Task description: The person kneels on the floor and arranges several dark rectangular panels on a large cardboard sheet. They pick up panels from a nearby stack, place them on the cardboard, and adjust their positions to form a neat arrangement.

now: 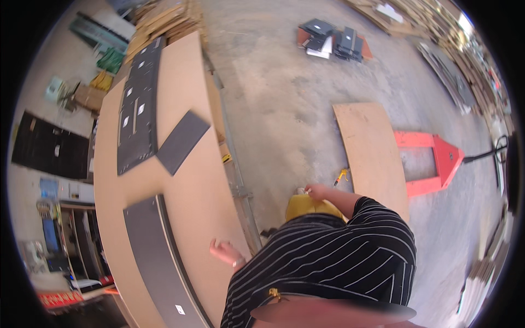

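Hovering over the brown board [191, 202], left hand [223, 252] spread, right hand [316, 191] pinching yellow cloth [307, 206].

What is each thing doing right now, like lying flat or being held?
Left hand: open, palm down over the big tan board.
Right hand: closed on a small pale object.
Long dark grey strip: lying flat on the board.
Small dark grey panel: flat, angled.
Plywood sheet: lying over the red pallet jack's forks.

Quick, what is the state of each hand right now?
Left hand: open, holding nothing, over the brown board.
Right hand: at the waist by the yellow cloth; grip cannot be told.
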Available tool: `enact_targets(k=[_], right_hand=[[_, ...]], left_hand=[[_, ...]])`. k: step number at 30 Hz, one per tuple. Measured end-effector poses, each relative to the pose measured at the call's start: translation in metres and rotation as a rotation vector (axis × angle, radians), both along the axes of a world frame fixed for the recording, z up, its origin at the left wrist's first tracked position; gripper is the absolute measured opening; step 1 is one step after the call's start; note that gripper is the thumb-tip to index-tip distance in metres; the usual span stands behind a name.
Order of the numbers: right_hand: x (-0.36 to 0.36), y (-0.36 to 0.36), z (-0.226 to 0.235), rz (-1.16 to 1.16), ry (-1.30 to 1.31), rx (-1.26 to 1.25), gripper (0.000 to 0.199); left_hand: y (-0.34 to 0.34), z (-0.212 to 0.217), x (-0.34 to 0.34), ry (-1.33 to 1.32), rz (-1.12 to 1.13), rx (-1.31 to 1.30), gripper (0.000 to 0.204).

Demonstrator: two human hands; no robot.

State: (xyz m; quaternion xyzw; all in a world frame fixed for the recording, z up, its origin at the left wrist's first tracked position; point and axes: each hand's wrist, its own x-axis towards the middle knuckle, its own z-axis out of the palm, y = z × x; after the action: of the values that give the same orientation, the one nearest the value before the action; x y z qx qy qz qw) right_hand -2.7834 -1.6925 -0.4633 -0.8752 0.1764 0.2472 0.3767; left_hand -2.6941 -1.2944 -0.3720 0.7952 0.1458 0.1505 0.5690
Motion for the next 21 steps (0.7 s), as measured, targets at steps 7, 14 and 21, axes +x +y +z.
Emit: enact_targets(k=[7, 14, 21], right_hand=[[-0.076, -0.198, -0.03, -0.462, 0.317, -0.212, 0.025], [-0.074, -0.257, -0.059, -0.725, 0.112, -0.063, 0.016], [0.006, -0.204, -0.082, -0.502, 0.054, 0.031, 0.033]], left_hand=[[-0.172, -0.007, 0.114, -0.044, -0.461, 0.261, 0.026], [-0.153, -0.068, 0.144, 0.243, -0.767, 0.693, 0.029], [-0.204, -0.121, 0.25, 0.415, -0.944, 0.818, 0.027]])
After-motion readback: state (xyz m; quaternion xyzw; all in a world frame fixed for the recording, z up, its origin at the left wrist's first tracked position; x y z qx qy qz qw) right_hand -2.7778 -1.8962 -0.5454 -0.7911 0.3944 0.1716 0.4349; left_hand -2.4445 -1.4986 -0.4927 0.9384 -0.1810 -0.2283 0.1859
